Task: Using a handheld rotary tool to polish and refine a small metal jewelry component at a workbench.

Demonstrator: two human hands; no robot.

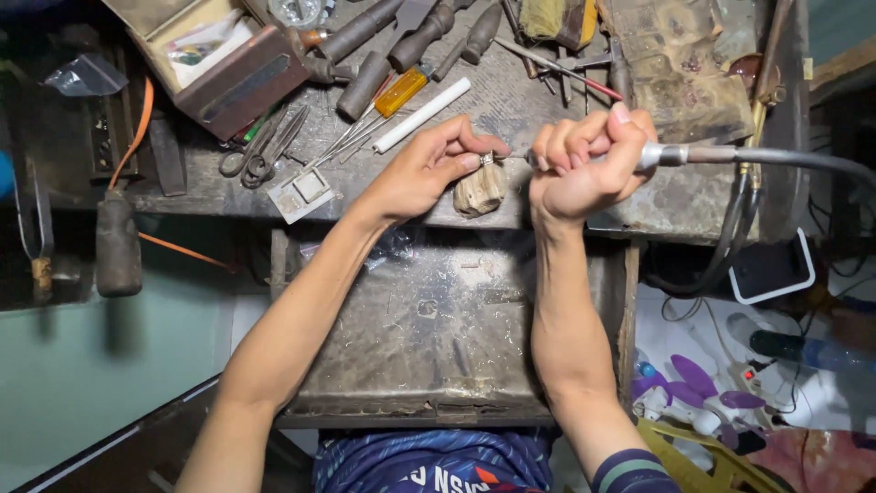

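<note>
The left hand (422, 170) pinches a small silver ring (486, 159) against the worn wooden peg (480, 189) at the table (547, 114) edge, steadying it, while the right hand (584, 155) grips the rotary handpiece (675, 154) pen-like at the ring.

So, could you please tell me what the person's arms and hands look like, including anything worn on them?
Both forearms are bare and slim. The left hand and right hand wear no gloves, and no rings or watch show. A dark sleeve with pale stripes at the cuff covers the right upper arm; the left upper arm is out of view.
</note>
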